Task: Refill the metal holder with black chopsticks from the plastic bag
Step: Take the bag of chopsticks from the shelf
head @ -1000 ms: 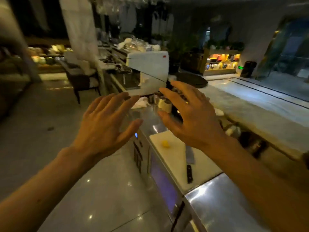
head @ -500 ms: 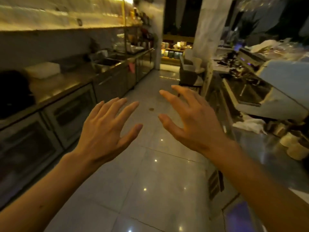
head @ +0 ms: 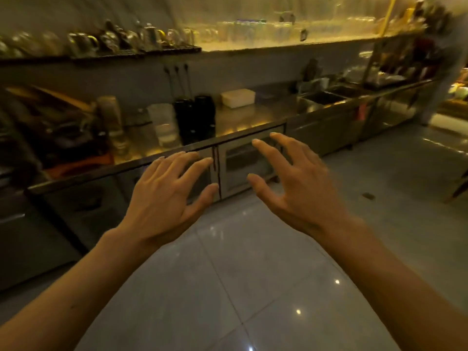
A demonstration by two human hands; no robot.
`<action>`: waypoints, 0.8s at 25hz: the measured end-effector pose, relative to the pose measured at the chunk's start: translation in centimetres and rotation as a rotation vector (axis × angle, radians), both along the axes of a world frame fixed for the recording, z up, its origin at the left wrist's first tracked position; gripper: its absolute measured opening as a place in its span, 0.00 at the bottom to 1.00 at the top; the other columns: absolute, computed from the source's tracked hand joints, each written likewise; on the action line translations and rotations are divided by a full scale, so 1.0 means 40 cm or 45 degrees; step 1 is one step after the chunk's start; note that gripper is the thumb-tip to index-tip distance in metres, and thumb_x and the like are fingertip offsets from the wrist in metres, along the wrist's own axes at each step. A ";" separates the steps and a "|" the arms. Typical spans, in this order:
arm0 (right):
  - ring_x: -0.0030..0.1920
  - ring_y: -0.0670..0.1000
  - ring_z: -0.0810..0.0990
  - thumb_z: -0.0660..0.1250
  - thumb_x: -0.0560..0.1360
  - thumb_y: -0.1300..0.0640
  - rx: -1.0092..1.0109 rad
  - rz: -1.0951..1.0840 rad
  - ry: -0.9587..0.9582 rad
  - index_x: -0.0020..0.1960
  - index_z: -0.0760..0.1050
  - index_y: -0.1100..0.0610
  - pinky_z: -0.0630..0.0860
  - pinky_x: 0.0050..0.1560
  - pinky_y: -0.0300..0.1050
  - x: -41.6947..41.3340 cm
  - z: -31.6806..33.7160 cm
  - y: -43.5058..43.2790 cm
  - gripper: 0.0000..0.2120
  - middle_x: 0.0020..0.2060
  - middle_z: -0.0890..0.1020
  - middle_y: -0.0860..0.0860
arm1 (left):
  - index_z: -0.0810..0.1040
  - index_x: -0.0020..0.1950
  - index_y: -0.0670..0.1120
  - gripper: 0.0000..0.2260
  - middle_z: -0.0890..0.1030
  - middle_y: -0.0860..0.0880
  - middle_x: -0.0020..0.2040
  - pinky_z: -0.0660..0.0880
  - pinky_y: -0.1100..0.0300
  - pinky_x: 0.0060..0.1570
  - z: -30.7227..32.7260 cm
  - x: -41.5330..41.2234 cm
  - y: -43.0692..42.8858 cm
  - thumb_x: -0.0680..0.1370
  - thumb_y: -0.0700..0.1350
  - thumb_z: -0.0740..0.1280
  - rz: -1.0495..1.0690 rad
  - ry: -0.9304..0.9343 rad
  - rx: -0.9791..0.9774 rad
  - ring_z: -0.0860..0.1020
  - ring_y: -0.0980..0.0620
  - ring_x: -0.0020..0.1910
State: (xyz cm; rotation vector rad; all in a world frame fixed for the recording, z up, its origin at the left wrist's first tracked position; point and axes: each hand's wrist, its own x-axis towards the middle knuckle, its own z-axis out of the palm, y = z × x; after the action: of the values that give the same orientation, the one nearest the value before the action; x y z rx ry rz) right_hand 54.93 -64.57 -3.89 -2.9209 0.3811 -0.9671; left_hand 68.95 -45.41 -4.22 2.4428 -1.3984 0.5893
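Head view. A steel bench [head: 248, 117] runs left to right across the far side, with a shelf [head: 253, 45] of blurred glassware above it and tiled floor [head: 253, 274] between it and the person. The left hand [head: 164, 198] and right hand [head: 298, 188] hover side by side over the floor, fingers spread wide and holding nothing — both short of the bench. The metal holder, chopsticks and plastic bag cannot be picked out; two dark cylinders [head: 195, 117] stand far-left of the hands, the left hand nearer. No writing is legible.
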 end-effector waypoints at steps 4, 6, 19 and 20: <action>0.72 0.56 0.64 0.55 0.77 0.36 0.006 0.245 -0.016 0.74 0.60 0.46 0.65 0.68 0.55 0.204 -0.007 0.017 0.28 0.72 0.66 0.54 | 0.70 0.71 0.51 0.29 0.74 0.46 0.69 0.68 0.46 0.65 0.000 0.107 0.080 0.79 0.64 0.47 0.264 -0.014 0.012 0.72 0.44 0.67; 0.72 0.56 0.64 0.56 0.77 0.37 -0.006 0.348 -0.018 0.73 0.61 0.46 0.64 0.67 0.55 0.324 -0.005 0.051 0.28 0.72 0.66 0.54 | 0.71 0.71 0.50 0.28 0.75 0.45 0.68 0.68 0.46 0.65 -0.007 0.180 0.134 0.79 0.64 0.48 0.384 -0.018 -0.008 0.72 0.44 0.67; 0.73 0.57 0.63 0.54 0.77 0.35 -0.120 0.852 0.015 0.73 0.61 0.46 0.62 0.69 0.56 1.079 0.063 0.364 0.28 0.71 0.67 0.54 | 0.70 0.71 0.50 0.28 0.75 0.44 0.67 0.71 0.43 0.65 0.011 0.717 0.469 0.80 0.64 0.46 0.898 -0.135 -0.147 0.71 0.43 0.69; 0.73 0.56 0.63 0.53 0.77 0.35 -0.119 0.882 0.008 0.73 0.61 0.46 0.62 0.69 0.56 1.134 0.067 0.374 0.28 0.71 0.67 0.54 | 0.71 0.70 0.50 0.28 0.75 0.44 0.67 0.71 0.42 0.65 0.010 0.758 0.481 0.80 0.64 0.46 0.926 -0.150 -0.150 0.71 0.43 0.69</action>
State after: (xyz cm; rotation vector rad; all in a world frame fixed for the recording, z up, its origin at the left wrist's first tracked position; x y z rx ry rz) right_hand 100.29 -49.59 -1.20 -2.7743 -0.6525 -0.8632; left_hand 99.28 -26.16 -3.82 2.8129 -0.4372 0.9393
